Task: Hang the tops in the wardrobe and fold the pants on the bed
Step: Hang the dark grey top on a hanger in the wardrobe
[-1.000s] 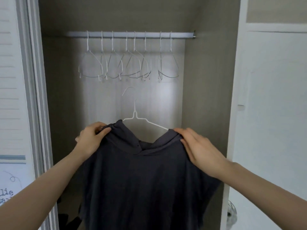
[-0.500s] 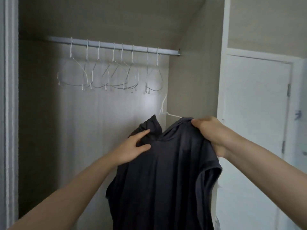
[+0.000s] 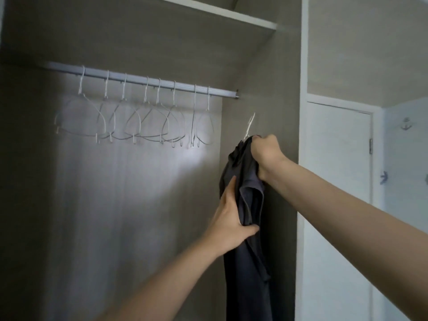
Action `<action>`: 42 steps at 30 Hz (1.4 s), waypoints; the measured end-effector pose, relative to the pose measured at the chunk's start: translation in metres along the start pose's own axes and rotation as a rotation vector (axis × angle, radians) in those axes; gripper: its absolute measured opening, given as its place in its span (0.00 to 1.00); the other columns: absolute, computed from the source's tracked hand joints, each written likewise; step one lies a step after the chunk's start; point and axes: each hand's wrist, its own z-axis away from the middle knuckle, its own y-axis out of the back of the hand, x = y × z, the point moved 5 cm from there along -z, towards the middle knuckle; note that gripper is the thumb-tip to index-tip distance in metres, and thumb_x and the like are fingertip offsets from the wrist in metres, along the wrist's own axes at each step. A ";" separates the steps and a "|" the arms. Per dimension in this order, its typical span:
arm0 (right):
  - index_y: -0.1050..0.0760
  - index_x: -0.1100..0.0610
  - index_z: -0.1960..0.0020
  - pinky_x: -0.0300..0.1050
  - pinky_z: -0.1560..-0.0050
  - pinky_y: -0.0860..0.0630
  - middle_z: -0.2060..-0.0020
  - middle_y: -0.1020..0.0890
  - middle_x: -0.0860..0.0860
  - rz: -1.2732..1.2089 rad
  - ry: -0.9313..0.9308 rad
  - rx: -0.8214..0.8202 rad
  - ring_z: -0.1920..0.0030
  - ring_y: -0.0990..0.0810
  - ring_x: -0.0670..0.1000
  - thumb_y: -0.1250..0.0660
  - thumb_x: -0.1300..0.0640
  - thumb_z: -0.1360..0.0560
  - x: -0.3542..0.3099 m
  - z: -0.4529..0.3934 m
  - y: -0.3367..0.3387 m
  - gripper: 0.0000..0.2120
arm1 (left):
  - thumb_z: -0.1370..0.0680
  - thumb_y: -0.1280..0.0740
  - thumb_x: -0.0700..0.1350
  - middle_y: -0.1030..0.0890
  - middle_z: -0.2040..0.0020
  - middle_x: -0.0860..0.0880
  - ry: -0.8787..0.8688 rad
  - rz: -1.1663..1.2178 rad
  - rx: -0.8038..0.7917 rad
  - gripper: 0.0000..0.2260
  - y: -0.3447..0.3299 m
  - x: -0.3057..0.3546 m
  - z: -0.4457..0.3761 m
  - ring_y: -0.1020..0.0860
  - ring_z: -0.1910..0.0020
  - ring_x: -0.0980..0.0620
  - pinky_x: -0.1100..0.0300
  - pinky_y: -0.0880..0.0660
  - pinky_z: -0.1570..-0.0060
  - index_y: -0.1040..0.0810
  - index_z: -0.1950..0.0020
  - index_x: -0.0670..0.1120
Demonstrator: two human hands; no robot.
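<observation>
We see the wardrobe rail (image 3: 143, 80) running below the shelf (image 3: 215, 10) | eight empty white wire hangers (image 3: 129, 121) hang on it | right end bare

Right hand (image 3: 266, 154) fisted, left hand (image 3: 229, 218) gripping

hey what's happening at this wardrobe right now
A person is hanging a dark grey fabric top in the open wardrobe. The right hand grips the top's shoulder area on a thin white wire hanger, whose hook is below the silver metal rail and not on it yet. The left hand holds the bunched fabric lower down. Eight empty white wire hangers hang on the rail.
</observation>
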 end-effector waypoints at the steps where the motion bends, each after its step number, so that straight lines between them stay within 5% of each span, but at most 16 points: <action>1: 0.33 0.64 0.56 0.48 0.55 0.26 0.64 0.31 0.54 -0.002 0.020 0.014 0.57 0.30 0.52 0.48 0.61 0.19 -0.002 -0.008 -0.004 0.10 | 0.29 0.26 0.47 0.31 0.27 0.52 0.034 -0.011 0.058 0.48 0.002 -0.010 -0.005 0.29 0.31 0.50 0.51 0.29 0.34 0.57 0.22 0.57; 4: 0.36 0.61 0.59 0.43 0.53 0.31 0.65 0.34 0.51 0.064 0.119 0.110 0.55 0.32 0.51 0.48 0.61 0.19 -0.009 -0.034 -0.014 0.11 | 0.25 0.32 0.44 0.20 0.40 0.46 0.134 -0.121 0.197 0.29 0.009 -0.043 -0.023 0.21 0.42 0.42 0.48 0.23 0.44 0.39 0.27 0.51; 8: 0.39 0.59 0.53 0.40 0.54 0.35 0.58 0.32 0.53 0.129 0.210 0.125 0.53 0.35 0.50 0.47 0.66 0.21 -0.008 -0.081 -0.031 0.04 | 0.25 0.35 0.41 0.18 0.56 0.42 0.099 -0.245 0.338 0.03 0.023 -0.074 -0.058 0.20 0.53 0.38 0.50 0.24 0.59 0.24 0.53 0.44; 11: 0.38 0.59 0.48 0.31 0.59 0.35 0.52 0.31 0.56 0.257 0.242 0.129 0.52 0.33 0.51 0.46 0.67 0.21 -0.008 -0.111 -0.046 0.05 | 0.24 0.36 0.40 0.19 0.60 0.43 0.065 -0.256 0.345 0.04 0.025 -0.087 -0.083 0.19 0.57 0.40 0.50 0.23 0.60 0.26 0.58 0.46; 16: 0.35 0.70 0.38 0.47 0.43 0.30 0.39 0.27 0.64 0.278 0.306 0.176 0.39 0.27 0.62 0.40 0.67 0.23 -0.014 -0.150 -0.069 0.15 | 0.23 0.35 0.40 0.17 0.55 0.43 0.036 -0.293 0.382 0.04 0.035 -0.099 -0.130 0.19 0.53 0.41 0.48 0.22 0.57 0.21 0.51 0.43; 26: 0.36 0.71 0.35 0.53 0.34 0.32 0.35 0.29 0.65 0.573 0.358 0.092 0.34 0.30 0.62 0.40 0.66 0.22 -0.006 -0.203 -0.101 0.17 | 0.21 0.36 0.39 0.17 0.50 0.41 0.042 -0.305 0.294 0.08 0.037 -0.124 -0.171 0.19 0.49 0.42 0.47 0.23 0.51 0.21 0.45 0.40; 30: 0.35 0.70 0.37 0.52 0.39 0.30 0.38 0.28 0.65 0.655 0.423 0.110 0.37 0.28 0.64 0.41 0.68 0.23 0.008 -0.202 -0.102 0.16 | 0.21 0.37 0.40 0.17 0.49 0.41 0.044 -0.280 0.296 0.09 0.033 -0.136 -0.162 0.19 0.49 0.42 0.47 0.23 0.50 0.22 0.43 0.41; 36: 0.40 0.61 0.32 0.50 0.65 0.36 0.43 0.30 0.61 1.023 0.745 0.265 0.47 0.28 0.63 0.39 0.69 0.29 0.033 -0.164 -0.095 0.26 | 0.24 0.35 0.38 0.17 0.55 0.40 0.056 -0.266 0.310 0.05 0.031 -0.145 -0.140 0.20 0.53 0.39 0.47 0.23 0.54 0.24 0.49 0.42; 42: 0.43 0.58 0.27 0.51 0.65 0.31 0.37 0.33 0.61 1.205 0.756 0.182 0.41 0.31 0.62 0.41 0.60 0.24 0.062 -0.119 -0.082 0.27 | 0.23 0.35 0.35 0.18 0.61 0.44 0.105 -0.063 0.242 0.07 0.030 -0.146 -0.107 0.20 0.60 0.45 0.53 0.23 0.56 0.25 0.58 0.46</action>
